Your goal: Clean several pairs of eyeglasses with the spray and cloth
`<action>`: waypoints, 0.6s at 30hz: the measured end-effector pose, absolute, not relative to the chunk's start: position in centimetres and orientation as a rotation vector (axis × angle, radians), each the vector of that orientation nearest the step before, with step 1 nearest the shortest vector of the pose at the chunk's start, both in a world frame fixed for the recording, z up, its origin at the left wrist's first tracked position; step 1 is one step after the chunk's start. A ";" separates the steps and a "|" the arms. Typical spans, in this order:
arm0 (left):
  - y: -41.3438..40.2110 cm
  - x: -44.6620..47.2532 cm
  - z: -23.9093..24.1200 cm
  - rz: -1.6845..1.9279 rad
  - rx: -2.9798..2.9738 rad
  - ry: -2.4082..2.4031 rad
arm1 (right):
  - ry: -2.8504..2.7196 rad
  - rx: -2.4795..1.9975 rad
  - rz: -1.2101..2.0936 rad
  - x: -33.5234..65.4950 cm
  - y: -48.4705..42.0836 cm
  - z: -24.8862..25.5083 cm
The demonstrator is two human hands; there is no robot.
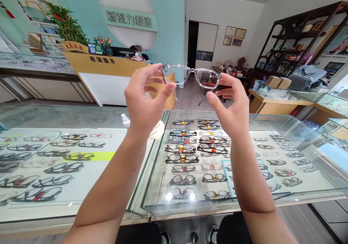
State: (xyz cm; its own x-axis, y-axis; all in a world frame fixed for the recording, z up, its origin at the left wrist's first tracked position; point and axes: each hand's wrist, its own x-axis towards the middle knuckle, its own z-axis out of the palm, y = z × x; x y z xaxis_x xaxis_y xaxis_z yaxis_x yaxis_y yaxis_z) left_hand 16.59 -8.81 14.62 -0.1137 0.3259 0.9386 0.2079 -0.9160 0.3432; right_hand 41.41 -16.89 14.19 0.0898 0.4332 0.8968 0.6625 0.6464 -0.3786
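Observation:
A pair of clear-framed glasses [190,75] is held up in front of me at chest height, lenses facing away, with a red label on the right lens. My left hand [144,99] pinches the frame's left end between thumb and fingers. My right hand [231,106] pinches the right end in the same way. Both temples hang down and back toward me. Below my arms lies a glass display counter [152,207] with rows of spectacle frames [190,157] under the glass.
A small spray bottle [125,121] and a white cloth [157,130] sit on the counter top behind my left wrist. A wooden cashier desk [108,66] stands beyond, a dark shelf unit [299,45] and more glass cases [293,95] at right.

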 end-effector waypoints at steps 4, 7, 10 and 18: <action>-7.7 15.7 14.8 2.126 2.041 0.619 | -1.579 -0.919 -0.225 41.4 -17.0 14.3; -6.9 15.5 14.7 2.119 2.067 0.613 | -1.594 -0.912 -0.230 41.4 -16.7 14.2; -6.6 15.9 14.4 2.232 2.113 0.620 | -1.596 -0.921 -0.213 41.6 -16.1 13.9; -7.3 17.5 13.3 2.280 2.179 0.638 | -1.540 -0.948 -0.192 41.9 -15.5 13.5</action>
